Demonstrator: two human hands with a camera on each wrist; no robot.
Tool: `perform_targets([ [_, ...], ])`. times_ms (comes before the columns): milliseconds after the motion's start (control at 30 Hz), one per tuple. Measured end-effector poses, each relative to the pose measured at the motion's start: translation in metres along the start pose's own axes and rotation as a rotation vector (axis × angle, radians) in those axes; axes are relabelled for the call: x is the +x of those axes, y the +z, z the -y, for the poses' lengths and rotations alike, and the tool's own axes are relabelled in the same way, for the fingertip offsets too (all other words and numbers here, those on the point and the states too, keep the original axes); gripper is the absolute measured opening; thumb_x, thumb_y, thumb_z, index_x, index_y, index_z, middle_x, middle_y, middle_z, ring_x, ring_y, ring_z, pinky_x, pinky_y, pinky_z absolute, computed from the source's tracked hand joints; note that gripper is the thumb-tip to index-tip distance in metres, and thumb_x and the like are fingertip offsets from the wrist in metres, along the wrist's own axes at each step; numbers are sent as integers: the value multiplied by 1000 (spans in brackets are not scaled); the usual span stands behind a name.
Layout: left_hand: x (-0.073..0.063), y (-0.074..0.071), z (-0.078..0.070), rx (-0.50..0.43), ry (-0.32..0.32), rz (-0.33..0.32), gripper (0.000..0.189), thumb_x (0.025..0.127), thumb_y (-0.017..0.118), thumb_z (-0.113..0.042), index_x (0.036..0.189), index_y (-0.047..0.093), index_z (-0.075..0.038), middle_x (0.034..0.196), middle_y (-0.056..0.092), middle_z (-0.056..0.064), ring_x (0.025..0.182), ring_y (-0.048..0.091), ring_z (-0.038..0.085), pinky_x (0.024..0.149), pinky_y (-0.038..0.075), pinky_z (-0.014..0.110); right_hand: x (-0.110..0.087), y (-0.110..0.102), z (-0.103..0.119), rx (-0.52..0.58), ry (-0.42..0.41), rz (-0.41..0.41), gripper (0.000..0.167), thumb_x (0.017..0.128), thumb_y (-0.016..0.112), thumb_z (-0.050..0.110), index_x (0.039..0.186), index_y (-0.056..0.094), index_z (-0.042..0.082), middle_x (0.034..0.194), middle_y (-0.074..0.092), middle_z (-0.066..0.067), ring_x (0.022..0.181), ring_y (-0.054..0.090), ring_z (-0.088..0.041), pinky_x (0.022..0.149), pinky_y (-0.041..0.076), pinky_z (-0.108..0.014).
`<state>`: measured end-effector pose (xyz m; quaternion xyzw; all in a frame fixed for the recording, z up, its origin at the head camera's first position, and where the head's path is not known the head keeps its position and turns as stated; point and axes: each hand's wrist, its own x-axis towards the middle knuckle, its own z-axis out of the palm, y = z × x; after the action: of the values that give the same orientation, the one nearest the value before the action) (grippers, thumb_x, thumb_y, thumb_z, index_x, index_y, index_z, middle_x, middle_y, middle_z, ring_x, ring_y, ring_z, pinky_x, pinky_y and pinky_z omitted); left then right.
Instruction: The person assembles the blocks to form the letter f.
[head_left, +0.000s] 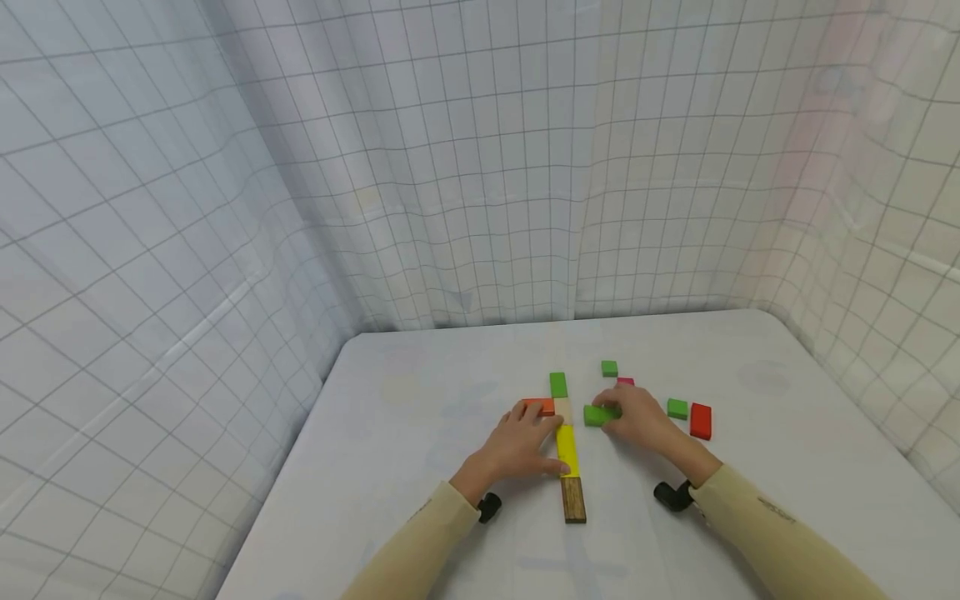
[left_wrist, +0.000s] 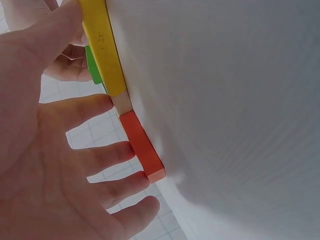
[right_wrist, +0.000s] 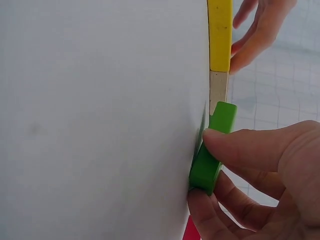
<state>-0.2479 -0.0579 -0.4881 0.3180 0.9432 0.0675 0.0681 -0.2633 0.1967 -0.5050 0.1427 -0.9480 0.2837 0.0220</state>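
Note:
On the white table a row of blocks runs away from me: a brown block [head_left: 573, 500], a yellow block [head_left: 568, 454], a pale wooden block [head_left: 563, 410] and a green block [head_left: 558, 384] at the far end. An orange block [left_wrist: 142, 142] juts left from the pale one. My left hand [head_left: 517, 446] lies spread beside the row, its thumb at the yellow block's near end and other fingertips along the pale and orange blocks. To the right of the row, my right hand [head_left: 641, 417] pinches another green block [right_wrist: 205, 167] between thumb and fingers, slightly tilted in the right wrist view.
Beyond the right hand sit a small green block [head_left: 609, 368] and a pinkish-red block [head_left: 626, 382], partly hidden by that hand. Farther right are another small green block [head_left: 677, 408] and a red block [head_left: 701, 422]. A white grid-patterned curtain [head_left: 480, 167] surrounds the table's back and sides.

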Motion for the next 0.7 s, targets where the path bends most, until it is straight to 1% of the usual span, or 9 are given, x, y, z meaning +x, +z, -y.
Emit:
perform_targets([
  [267,2,2,-1,18,-8,2,82,83,67,-69,151,45,-28,153,38,9,143,30,37,114,30,52,13,4,-2,-9,-4,-17,31,81,82,6,111,75,10,97,65,-1,89,57,-21,85,54,-45],
  [533,2,3,-1,42,4,-9,83,84,65,-70,151,45,-27,153,39,9,142,31,37,114,31,50,22,6,1,-17,21,-26,31,81,82,5,111,76,9,102,67,-3,93,60,-22,88,53,-45],
  [700,2,3,-1,50,6,-11,82,84,65,-69,151,44,-26,153,38,10,142,30,37,115,31,50,26,7,2,-20,18,-20,33,80,82,4,112,76,9,104,67,-3,96,60,-23,88,52,-46],
])
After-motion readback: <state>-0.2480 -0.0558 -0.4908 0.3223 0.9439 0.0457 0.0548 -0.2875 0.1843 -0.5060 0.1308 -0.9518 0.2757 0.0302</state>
